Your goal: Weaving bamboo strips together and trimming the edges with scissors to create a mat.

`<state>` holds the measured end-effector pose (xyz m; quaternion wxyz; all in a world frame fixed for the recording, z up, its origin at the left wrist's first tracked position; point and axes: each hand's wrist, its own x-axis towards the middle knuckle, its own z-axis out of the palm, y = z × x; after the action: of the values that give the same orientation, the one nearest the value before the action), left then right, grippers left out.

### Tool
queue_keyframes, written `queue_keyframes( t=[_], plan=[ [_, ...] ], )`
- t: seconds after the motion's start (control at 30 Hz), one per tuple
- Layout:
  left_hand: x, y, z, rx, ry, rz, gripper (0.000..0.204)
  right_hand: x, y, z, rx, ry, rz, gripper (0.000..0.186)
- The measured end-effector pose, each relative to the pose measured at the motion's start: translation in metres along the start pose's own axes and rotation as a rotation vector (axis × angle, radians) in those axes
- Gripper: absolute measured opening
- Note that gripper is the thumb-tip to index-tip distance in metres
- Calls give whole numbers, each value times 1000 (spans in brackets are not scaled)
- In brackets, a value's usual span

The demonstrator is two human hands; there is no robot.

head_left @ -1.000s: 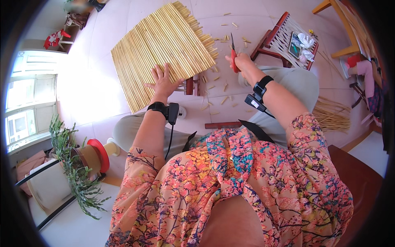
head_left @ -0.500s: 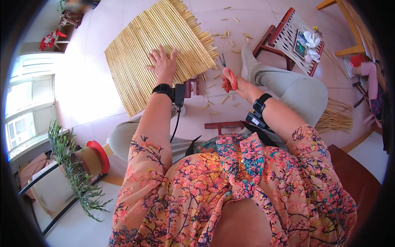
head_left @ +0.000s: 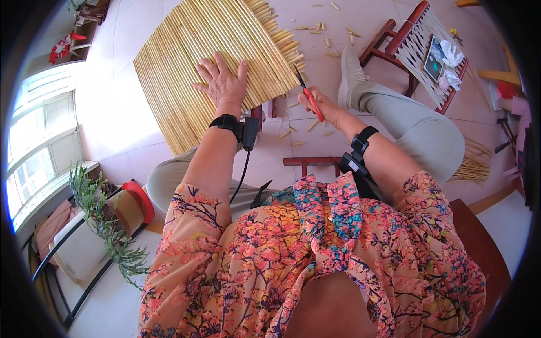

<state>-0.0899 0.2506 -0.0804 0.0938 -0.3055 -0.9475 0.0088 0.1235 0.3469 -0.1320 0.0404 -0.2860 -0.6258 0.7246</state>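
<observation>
Both hands work at the near edge of a bamboo-slat mat (head_left: pixel 186 62) spread on the pale floor (head_left: pixel 112 112). Left hand (head_left: pixel 222 84) lies palm down on the mat, fingers spread and flat against the slats, close to the mat's lower right corner; a black wrist strap (head_left: pixel 226 121) with a small black device and a hanging cable sits just behind it. Right hand (head_left: pixel 318 104) is at 3 o'clock from the left one, closed around the red handles of a pair of scissors (head_left: pixel 307 93). The dark blades point up toward 11 o'clock, their tip just beside the mat's ragged right edge at its uneven slat ends (head_left: pixel 284 48); whether the blades touch a slat I cannot tell. A second black strap (head_left: pixel 360 143) wraps the right wrist.

Short cut bamboo pieces (head_left: pixel 321 28) lie scattered on the floor at 1 o'clock from the scissors, and a few more lie right below the right hand. The person's grey-trousered leg (head_left: pixel 417 127) and pale shoe (head_left: pixel 349 76) stretch out at 3 o'clock. Beyond the shoe, at 2 o'clock, stands a red-framed woven stool (head_left: pixel 414 42) carrying a phone and white cloth. A bundle of loose bamboo strips (head_left: pixel 479 163) lies at the far right. At 8 o'clock sit a green plant (head_left: pixel 98 219) and a red-rimmed round object (head_left: pixel 138 200).
</observation>
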Motion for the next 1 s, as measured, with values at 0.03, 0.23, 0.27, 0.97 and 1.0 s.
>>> queue_keyframes(
  t=[0.03, 0.23, 0.27, 0.97, 1.0],
  plan=[
    [0, 1, -1, -8, 3, -1, 77, 2, 4, -3, 2, 2, -3, 56],
    [-2, -1, 0, -26, 3, 4, 78, 9, 7, -8, -19, -23, 44, 69],
    [-2, -1, 0, -44, -4, 6, 78, 12, 9, -9, -122, 6, -1, 67],
    [-7, -4, -1, -56, 2, 27, 79, -3, 5, -7, -297, 125, -65, 47],
    [-8, -5, -1, -56, 2, 25, 79, -4, 3, -7, -314, 118, -50, 46]
  ],
)
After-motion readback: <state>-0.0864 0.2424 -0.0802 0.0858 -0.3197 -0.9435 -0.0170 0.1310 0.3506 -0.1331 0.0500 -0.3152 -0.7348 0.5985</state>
